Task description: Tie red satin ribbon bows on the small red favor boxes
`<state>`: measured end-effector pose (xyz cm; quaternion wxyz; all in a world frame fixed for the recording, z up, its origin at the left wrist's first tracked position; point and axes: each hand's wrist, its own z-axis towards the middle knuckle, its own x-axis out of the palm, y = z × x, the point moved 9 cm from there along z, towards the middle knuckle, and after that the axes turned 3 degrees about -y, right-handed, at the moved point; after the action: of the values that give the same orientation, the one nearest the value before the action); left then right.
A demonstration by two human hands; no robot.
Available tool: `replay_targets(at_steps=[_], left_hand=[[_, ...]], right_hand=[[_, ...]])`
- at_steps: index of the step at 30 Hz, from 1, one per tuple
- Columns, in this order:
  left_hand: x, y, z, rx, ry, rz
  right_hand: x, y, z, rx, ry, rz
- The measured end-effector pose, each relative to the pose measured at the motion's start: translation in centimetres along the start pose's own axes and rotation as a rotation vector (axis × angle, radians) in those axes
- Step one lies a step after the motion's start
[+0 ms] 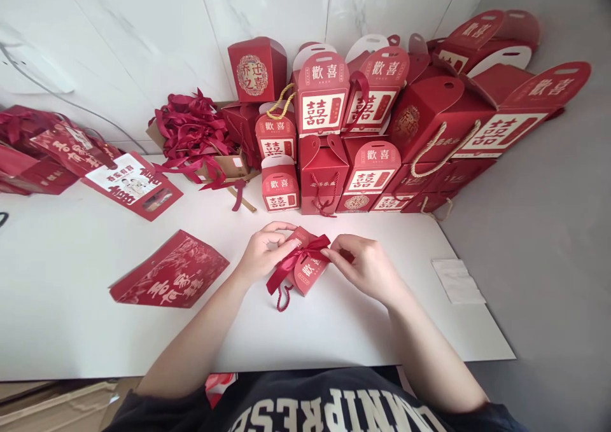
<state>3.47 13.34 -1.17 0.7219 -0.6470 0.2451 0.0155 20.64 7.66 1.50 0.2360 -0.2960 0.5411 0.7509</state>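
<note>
Tabletop (296,340) back: stacked red gift boxes (322,101) — beside them, a cardboard carton (223,168) of loose ribbons (193,126).
Near your left forearm: red printed packet (176,273).
Small gift box (305,282): between your left hand (267,250) and right hand (363,263).
Left grip: box edge, thumb on the ribbon bow (312,249).
Right grip: pinching the bow's end.

Small box (305,282): between the left hand (265,252) and the right hand (366,263), with a ribbon (282,275) across its top.
Stacked boxes (322,171): behind the small box, at the back of the worktop (305,336), before the wall (267,6).
Ribbon heap (191,126): in the carton (219,167), to the left of the stacked boxes.
Bag (179,273): on the worktop, to the left of the left hand.
Second bag (133,186): behind the first bag, to the left of the carton.
</note>
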Motion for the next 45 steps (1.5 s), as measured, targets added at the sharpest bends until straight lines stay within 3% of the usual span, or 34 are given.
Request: replay_targets(at_steps=[5, 10, 16, 18, 21, 23, 29, 37, 45], left_hand=[[0.3, 0.2, -0.1, -0.023, -0.012, -0.018], [0.5, 0.9, 0.0, -0.052, -0.016, -0.039], [0.7, 0.9, 0.1, -0.040, 0.185, -0.049], [0.7, 0.6, 0.0, -0.003, 0.258, -0.041], [0.8, 0.5, -0.2, 0.021, 0.305, -0.026], [0.9, 0.4, -0.3, 0.036, 0.310, -0.012], [0.4, -0.1, -0.3, 0.105, 0.271, 0.076], [-0.2, -0.3, -0.1, 0.147, 0.261, 0.153], [0.6, 0.8, 0.3, 0.139, 0.295, -0.031]], right_hand=[[1.6, -2.3, -0.2, 0.261, 0.211, 0.210], [2.8, -3.0, -0.8, 0.324, 0.398, 0.367], [2.8, -4.6, -2.2, 0.313, 0.642, 0.454], [2.1, -5.2, -1.5, 0.315, 0.564, 0.510], [0.6, -5.2, 0.7, 0.250, 0.256, 0.586], [0.7, -4.4, 1.5, 0.212, 0.135, 0.642], [3.5, -1.7, 1.8, 0.119, 0.212, 0.769], [3.5, -2.3, 1.5, 0.099, 0.264, 0.722], [3.8, -2.3, 1.5, 0.100, 0.271, 0.715]])
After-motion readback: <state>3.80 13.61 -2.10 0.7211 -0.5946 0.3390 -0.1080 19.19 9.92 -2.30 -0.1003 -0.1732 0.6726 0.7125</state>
